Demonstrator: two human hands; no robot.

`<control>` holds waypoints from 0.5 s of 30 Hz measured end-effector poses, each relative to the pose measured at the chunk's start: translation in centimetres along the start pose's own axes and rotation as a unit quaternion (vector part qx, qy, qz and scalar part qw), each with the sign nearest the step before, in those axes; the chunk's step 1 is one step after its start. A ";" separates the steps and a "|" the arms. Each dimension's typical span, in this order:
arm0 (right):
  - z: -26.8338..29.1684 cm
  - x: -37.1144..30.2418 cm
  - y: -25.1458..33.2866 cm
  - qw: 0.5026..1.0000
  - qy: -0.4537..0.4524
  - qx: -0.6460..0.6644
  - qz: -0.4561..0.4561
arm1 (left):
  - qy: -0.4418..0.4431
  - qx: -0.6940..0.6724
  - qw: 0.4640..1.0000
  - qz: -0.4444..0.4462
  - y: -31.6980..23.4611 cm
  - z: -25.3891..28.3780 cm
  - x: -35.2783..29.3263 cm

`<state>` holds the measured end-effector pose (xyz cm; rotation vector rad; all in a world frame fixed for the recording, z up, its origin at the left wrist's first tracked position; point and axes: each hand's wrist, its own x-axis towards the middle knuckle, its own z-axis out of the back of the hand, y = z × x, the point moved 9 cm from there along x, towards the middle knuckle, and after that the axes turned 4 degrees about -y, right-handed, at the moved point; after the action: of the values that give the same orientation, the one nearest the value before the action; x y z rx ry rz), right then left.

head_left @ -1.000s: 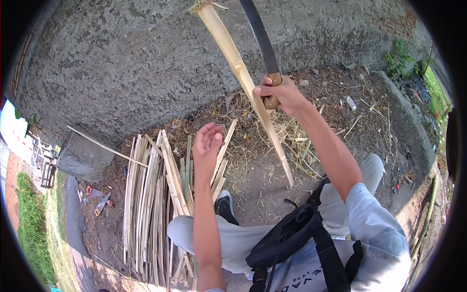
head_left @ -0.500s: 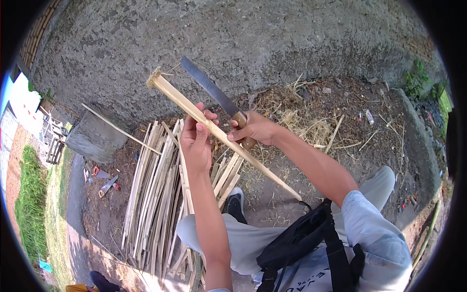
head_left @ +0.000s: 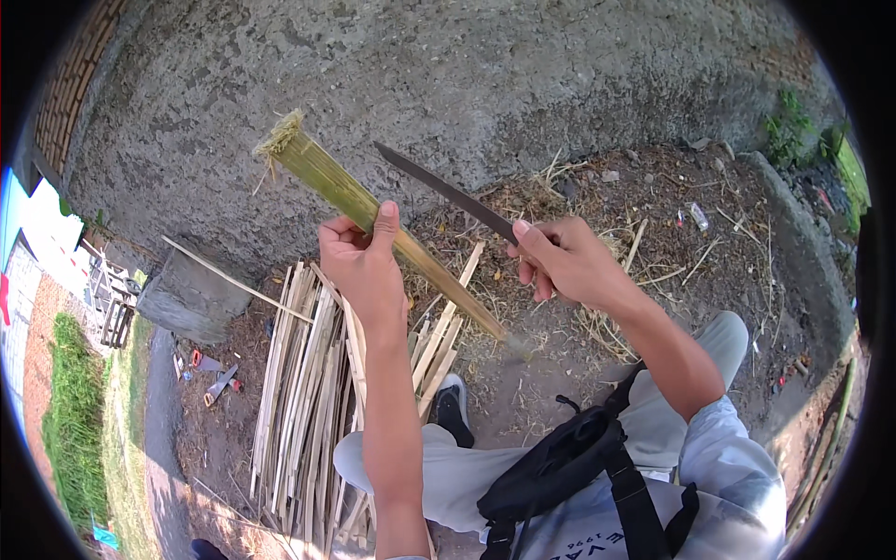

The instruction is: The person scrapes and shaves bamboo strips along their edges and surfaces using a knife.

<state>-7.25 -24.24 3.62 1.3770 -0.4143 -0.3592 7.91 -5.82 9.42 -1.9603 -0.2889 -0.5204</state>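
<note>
Left hand [head_left: 364, 271]: fingers closed on the bamboo [head_left: 336, 185], held aslant above the ground [head_left: 509, 401]. Right hand [head_left: 569, 266]: fingers wrapped round the knife [head_left: 443, 191], apart from the bamboo. Advisable: left thumb clear of the edge.

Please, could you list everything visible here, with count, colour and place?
bamboo piece: one, green-yellow, left of centre, held
knife: one, dark, upper centre, held
wooden strips: many, pale, piled lower left
block: one, grey, by the wall
hand saws: apparently two, grey-red, far left
shavings: many, straw-coloured, on the ground
wall: one, grey, along the top
grass: patch, green, left edge
bag: one, black, bottom centre
shoe: at least one, black, beside the strips
trousers: one pair, pale, lower centre
left hand: one, gripping the bamboo piece
right hand: one, gripping the knife
</note>
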 end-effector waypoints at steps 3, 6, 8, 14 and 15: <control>1.1 -2.0 -0.3 0.999 0.008 0.035 -0.028 | 0.038 0.136 0.990 -0.001 -0.4 -2.8 0.3; 1.4 -2.9 -0.6 0.997 0.016 0.057 -0.039 | 0.041 0.232 0.969 -0.078 -2.2 -4.5 1.3; 0.8 -3.3 -0.9 0.996 0.025 0.066 -0.050 | 0.067 0.177 0.978 -0.085 -2.7 -5.6 2.5; -0.3 -3.8 -1.2 0.991 0.032 0.126 -0.040 | 0.085 0.166 0.978 -0.095 -4.4 -8.1 2.4; -0.4 -3.7 -1.2 0.990 0.031 0.128 -0.042 | 0.070 0.124 0.983 -0.119 -5.0 -8.6 2.3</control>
<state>-10.28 -22.33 2.09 1.6551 -0.3605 -0.3397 5.90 -11.47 17.64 -1.6486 -0.4781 -0.7371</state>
